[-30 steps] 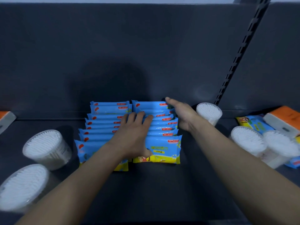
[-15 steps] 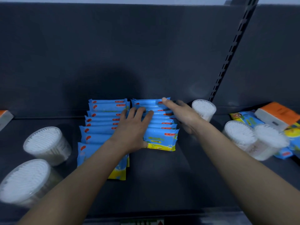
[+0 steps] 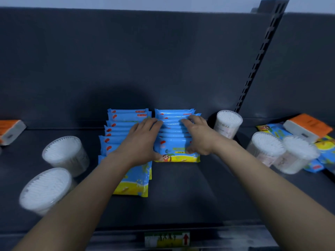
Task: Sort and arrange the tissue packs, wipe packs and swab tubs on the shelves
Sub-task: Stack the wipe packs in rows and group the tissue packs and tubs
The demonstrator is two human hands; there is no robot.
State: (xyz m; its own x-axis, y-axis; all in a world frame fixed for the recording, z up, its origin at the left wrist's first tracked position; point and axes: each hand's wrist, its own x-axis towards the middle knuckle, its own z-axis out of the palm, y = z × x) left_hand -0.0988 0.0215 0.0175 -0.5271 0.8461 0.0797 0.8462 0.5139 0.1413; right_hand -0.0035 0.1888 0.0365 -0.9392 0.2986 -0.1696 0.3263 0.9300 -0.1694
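Two rows of blue wipe packs stand upright mid-shelf, the left row (image 3: 126, 124) longer than the right row (image 3: 174, 136). My left hand (image 3: 141, 142) lies flat across the gap between the rows, with straight fingers pressing on the right row's left edge. On the right half of that row sits my right hand (image 3: 197, 134), fingers curled over the back packs and thumb against the front pack (image 3: 177, 156). Swab tubs stand at the left (image 3: 65, 153) (image 3: 45, 189) and the right (image 3: 228, 124) (image 3: 266, 147) (image 3: 297, 154).
Orange-and-white tissue packs lie at the far left (image 3: 10, 131) and far right (image 3: 308, 127). Loose wipe packs (image 3: 272, 129) lie behind and under the right tubs. The dark back panel and a slotted upright (image 3: 257, 60) bound the shelf. A price label (image 3: 166, 239) marks the front edge.
My right hand moved from the right row's far side onto its top and closed over the packs. The right row has been squeezed back and is shorter. My left hand stayed pressed between the rows.
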